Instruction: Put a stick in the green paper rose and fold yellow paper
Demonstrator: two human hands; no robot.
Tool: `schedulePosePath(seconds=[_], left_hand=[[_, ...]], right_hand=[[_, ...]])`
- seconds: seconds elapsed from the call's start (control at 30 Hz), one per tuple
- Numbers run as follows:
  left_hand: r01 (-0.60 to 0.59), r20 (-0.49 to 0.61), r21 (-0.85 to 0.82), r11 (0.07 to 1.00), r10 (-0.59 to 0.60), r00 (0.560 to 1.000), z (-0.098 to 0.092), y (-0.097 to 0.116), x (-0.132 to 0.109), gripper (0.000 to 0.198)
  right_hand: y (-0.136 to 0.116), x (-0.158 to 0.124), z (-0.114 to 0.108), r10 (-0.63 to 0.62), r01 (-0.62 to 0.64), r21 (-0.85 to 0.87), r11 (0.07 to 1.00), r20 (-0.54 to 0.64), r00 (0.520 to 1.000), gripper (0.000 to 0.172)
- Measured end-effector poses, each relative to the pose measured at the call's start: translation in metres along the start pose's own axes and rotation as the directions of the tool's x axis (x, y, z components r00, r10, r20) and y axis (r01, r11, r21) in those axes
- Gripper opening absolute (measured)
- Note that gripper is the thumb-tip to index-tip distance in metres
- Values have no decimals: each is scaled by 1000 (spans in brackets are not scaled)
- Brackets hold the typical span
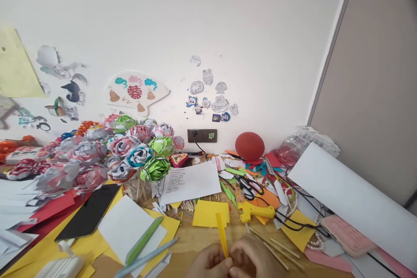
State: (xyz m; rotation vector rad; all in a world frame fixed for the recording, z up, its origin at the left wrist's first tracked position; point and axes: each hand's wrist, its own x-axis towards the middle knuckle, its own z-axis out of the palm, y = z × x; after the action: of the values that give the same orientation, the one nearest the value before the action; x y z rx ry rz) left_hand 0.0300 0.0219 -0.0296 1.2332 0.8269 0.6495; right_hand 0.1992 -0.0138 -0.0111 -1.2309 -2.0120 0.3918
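Note:
A narrow folded strip of yellow paper [221, 232] stands upright between my hands at the bottom centre. My left hand [207, 263] pinches its lower end, with the thumb against it. Close beside it, the curled fingers of my right hand [249, 258] also grip the strip's lower end. The lowest part of the strip is hidden by my fingers. Just behind it lies a stack of yellow paper squares [208, 213]. Right of the stack, a yellow glue gun [256, 212] rests on the table, and several thin wooden sticks [278, 247] lie near my right hand.
Many folded paper flowers [122, 145] fill the back left. A black phone [87, 213], white paper [120, 226] and a green cutter [143, 241] lie left. Black-handled scissors [249, 187], a red balloon [249, 146], paper scraps, cables and a pink device [347, 234] crowd the right.

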Motion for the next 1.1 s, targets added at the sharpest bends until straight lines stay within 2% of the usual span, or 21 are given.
schedulePosePath(seconds=[0.1,0.23,0.4,0.5,0.6,0.77,0.87,1.03,1.1], left_hand=[[42,23,-15,999,-41,999,1,2,-3,68],[91,80,-40,995,-88,993,2,15,-10,61],[132,109,-105,986,-121,987,3,30,-16,55],[163,113,-153,975,-147,983,5,32,-17,53],[177,107,-182,967,-159,981,5,31,-17,49],[180,139,-255,950,-148,979,2,29,-17,46],[181,157,-265,947,-142,977,1,31,-18,44],[191,199,-265,945,-140,970,-1,34,-18,41],[201,220,-261,944,-145,965,-2,36,-19,40]], right_hand=[[-8,-1,-5,150,-168,153,974,124,981,12],[-5,1,-2,197,-237,288,928,162,967,24],[2,0,0,139,-164,346,924,97,986,30],[1,0,-4,26,-37,290,956,40,999,24],[-3,1,-10,-77,65,249,966,38,996,22],[-4,4,-15,-88,87,265,960,-8,996,26],[-4,5,-18,-62,49,288,956,35,997,23],[-4,5,-24,-101,49,329,943,141,985,5],[-3,4,-26,-118,60,319,946,164,979,9]])
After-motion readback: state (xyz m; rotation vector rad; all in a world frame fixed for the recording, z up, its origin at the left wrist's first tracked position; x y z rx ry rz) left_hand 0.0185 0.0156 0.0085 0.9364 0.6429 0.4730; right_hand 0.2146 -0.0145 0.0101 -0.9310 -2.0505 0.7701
